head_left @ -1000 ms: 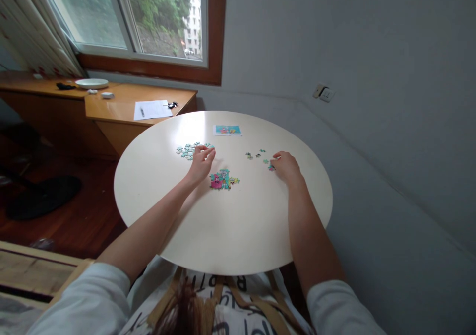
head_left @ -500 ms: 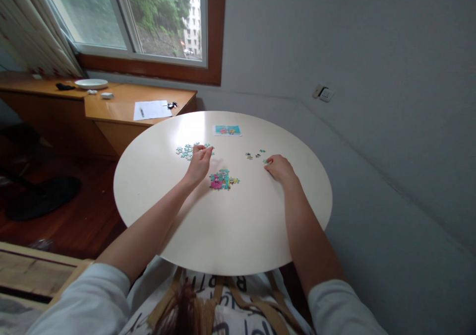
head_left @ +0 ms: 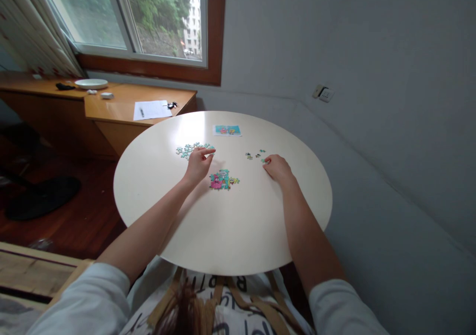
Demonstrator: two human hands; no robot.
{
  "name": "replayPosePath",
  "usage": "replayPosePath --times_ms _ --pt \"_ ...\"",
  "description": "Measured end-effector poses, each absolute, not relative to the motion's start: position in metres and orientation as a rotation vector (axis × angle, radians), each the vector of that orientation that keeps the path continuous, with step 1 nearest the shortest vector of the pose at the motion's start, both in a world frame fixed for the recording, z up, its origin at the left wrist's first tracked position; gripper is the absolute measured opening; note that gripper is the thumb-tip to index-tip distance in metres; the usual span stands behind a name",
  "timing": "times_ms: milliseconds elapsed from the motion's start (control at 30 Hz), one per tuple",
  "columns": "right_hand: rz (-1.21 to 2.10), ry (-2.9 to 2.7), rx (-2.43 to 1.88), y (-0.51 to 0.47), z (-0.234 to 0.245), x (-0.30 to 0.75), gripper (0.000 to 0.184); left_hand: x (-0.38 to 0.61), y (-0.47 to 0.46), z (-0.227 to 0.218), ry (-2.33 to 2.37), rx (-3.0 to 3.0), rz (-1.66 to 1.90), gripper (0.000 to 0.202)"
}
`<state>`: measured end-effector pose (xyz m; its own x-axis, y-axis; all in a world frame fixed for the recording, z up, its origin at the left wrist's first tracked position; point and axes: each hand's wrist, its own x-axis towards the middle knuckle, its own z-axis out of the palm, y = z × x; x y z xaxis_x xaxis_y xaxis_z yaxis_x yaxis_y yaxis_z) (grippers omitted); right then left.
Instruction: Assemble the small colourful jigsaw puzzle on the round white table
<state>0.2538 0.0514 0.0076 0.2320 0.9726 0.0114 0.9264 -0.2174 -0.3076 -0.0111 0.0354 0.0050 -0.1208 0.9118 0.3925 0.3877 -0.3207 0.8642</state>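
My left hand [head_left: 200, 165] is over the near right edge of a heap of loose jigsaw pieces [head_left: 185, 151], its index finger stretched out and the thumb apart below it. I see nothing between these fingers. My right hand [head_left: 278, 167] is closed at the fingertips on a small teal puzzle piece [head_left: 264, 161], partly covered by them. Just left of that hand lie several separate puzzle pieces [head_left: 249, 156]. Between my hands, nearer to me, is a joined puzzle section [head_left: 220, 180] in pink, teal and yellow.
The round white table [head_left: 230, 240] carries a small picture card [head_left: 227, 130] near its far edge. Behind on the left stands a wooden desk [head_left: 122, 97] with a white paper [head_left: 151, 110], keys [head_left: 172, 105] and a white plate [head_left: 91, 84]. A grey wall [head_left: 390, 126] rises on the right.
My left hand's thumb and index finger have come apart, with the index finger now pointing right. My right hand has shifted very slightly left. The joined puzzle section has not moved.
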Motion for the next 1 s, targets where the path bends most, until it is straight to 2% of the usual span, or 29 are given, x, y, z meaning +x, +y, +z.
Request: replayPosePath --times_ms 1000 --pt "0.220 -1.804 -2.233 0.0543 0.0029 0.2535 0.036 -0.0104 0.0312 0.0091 1.449 1.690 1.492 0.015"
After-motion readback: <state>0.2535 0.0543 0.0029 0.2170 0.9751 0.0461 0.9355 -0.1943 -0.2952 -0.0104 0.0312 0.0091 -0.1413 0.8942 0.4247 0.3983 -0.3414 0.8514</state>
